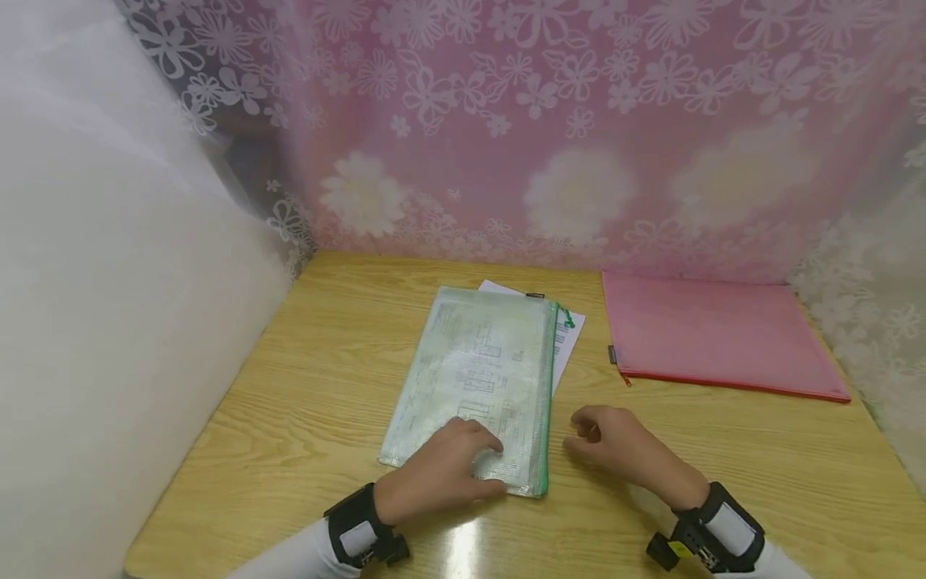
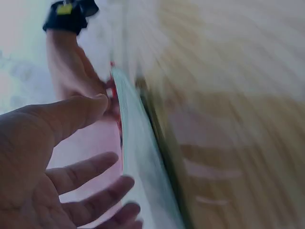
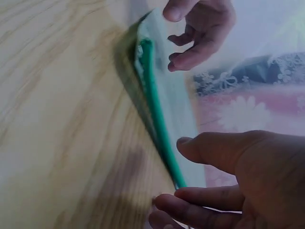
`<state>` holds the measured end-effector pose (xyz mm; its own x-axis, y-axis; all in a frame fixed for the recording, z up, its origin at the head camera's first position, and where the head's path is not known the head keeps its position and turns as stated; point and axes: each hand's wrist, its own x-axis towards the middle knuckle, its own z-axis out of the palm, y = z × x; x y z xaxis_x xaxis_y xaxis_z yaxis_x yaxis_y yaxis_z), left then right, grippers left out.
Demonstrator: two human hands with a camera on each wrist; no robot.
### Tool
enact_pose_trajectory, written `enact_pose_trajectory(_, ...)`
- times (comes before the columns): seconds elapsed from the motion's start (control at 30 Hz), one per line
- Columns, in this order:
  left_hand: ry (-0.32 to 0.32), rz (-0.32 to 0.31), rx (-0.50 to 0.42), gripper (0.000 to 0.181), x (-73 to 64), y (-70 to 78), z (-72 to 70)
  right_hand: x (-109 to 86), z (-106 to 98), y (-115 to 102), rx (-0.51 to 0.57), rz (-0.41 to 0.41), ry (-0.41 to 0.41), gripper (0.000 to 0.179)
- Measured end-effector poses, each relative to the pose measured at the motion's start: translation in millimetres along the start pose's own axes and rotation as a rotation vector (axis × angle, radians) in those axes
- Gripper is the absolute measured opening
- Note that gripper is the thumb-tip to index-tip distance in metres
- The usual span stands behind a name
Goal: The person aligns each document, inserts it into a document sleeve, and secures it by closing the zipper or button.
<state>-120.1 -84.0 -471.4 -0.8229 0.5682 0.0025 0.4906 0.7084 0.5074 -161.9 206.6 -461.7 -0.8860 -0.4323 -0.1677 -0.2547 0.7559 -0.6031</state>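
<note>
A pale green mesh zipper pouch (image 1: 463, 354) lies flat on the table, printed line drawings showing through it. Its darker green zipper edge (image 3: 155, 102) runs along the right side. Over the near end of the pouch is my left hand (image 1: 450, 470), fingers spread and bent a little, thumb out at the near edge. Just right of the zipper edge my right hand (image 1: 624, 444) hovers with loosely bent fingers and nothing in its grasp. A white printed sheet (image 1: 569, 346) sticks out from under the pouch at the far right.
A pink zipper pouch (image 1: 723, 334) with a red zipper lies at the back right of the wooden table (image 1: 304, 386). Behind the table hangs a pink flowered curtain (image 1: 499, 161). White sheeting (image 1: 130, 281) closes off the left side.
</note>
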Motion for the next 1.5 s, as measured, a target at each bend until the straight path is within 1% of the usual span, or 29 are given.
enact_pose_trajectory(0.1,0.083,-0.073,0.063,0.04,-9.2,-11.7,-8.4,-1.3,1,-2,0.011,0.011,0.013,0.042)
enact_pose_trajectory(0.2,0.158,-0.163,0.062,0.047,-17.5,-24.8,-17.9,-1.3,2,-6,0.027,0.038,0.022,0.05)
enact_pose_trajectory(0.27,0.191,-0.229,0.07,0.055,-23.2,-34.6,-23.8,-1.5,3,-10,0.053,0.061,0.018,0.056)
enact_pose_trajectory(0.4,0.232,-0.374,0.108,0.081,-34.4,-51.9,-34.1,-4.2,8,-17,0.083,0.087,0.006,0.073)
enact_pose_trajectory(0.5,0.237,-0.465,0.121,0.101,-42.0,-59.9,-38.7,-9.3,11,-19,0.034,0.068,0.022,0.092)
enact_pose_trajectory(0.53,0.235,-0.485,0.129,0.106,-44.6,-61.6,-40.1,-11.6,11,-19,0.012,0.057,0.034,0.097)
enact_pose_trajectory(0.63,0.216,-0.519,0.156,0.116,-51.8,-64.1,-43.0,-18.3,13,-19,-0.063,0.03,0.083,0.11)
enact_pose_trajectory(0.73,0.185,-0.528,0.179,0.123,-58.1,-64.8,-44.0,-23.8,15,-19,-0.081,0.027,0.108,0.117)
enact_pose_trajectory(0.77,0.175,-0.526,0.186,0.125,-59.7,-64.8,-44.0,-25.1,16,-19,-0.07,0.03,0.105,0.119)
enact_pose_trajectory(0.83,0.164,-0.509,0.197,0.129,-61.8,-64.7,-43.5,-26.8,17,-21,-0.006,0.033,0.074,0.124)
enact_pose_trajectory(0.9,0.161,-0.487,0.215,0.129,-61.8,-64.5,-42.3,-26.3,17,-22,0.056,0.037,0.043,0.125)
enact_pose_trajectory(0.97,0.157,-0.462,0.231,0.124,-59.2,-63.9,-41.1,-23.2,18,-25,0.112,0.051,0.02,0.119)
enact_pose_trajectory(1.03,0.153,-0.45,0.237,0.111,-55.4,-63.4,-39.2,-17.5,18,-27,0.157,0.08,0.011,0.106)
enact_pose_trajectory(1.07,0.154,-0.444,0.234,0.101,-53.2,-63.1,-38.2,-14.4,19,-27,0.171,0.099,0.017,0.096)
enact_pose_trajectory(1.13,0.168,-0.428,0.212,0.072,-47.8,-62.1,-35.7,-8.2,21,-27,0.206,0.138,0.032,0.073)
enact_pose_trajectory(1.2,0.182,-0.428,0.182,0.045,-43.0,-62.7,-33.4,-1.9,23,-27,0.238,0.179,0.039,0.053)
enact_pose_trajectory(1.27,0.203,-0.442,0.129,0.026,-38.7,-64.7,-31.9,3.7,26,-27,0.26,0.199,0.051,0.039)
enact_pose_trajectory(1.33,0.218,-0.482,0.063,0.021,-36.2,-68.3,-31.3,9.0,28,-27,0.28,0.228,0.059,0.03)
enact_pose_trajectory(1.4,0.229,-0.531,-0.014,0.017,-36.2,-72.1,-32.3,13.7,29,-28,0.297,0.236,0.073,0.022)
enact_pose_trajectory(1.5,0.234,-0.576,-0.106,0.017,-38.3,-78.3,-34.1,18.2,30,-31,0.304,0.238,0.095,0.018)
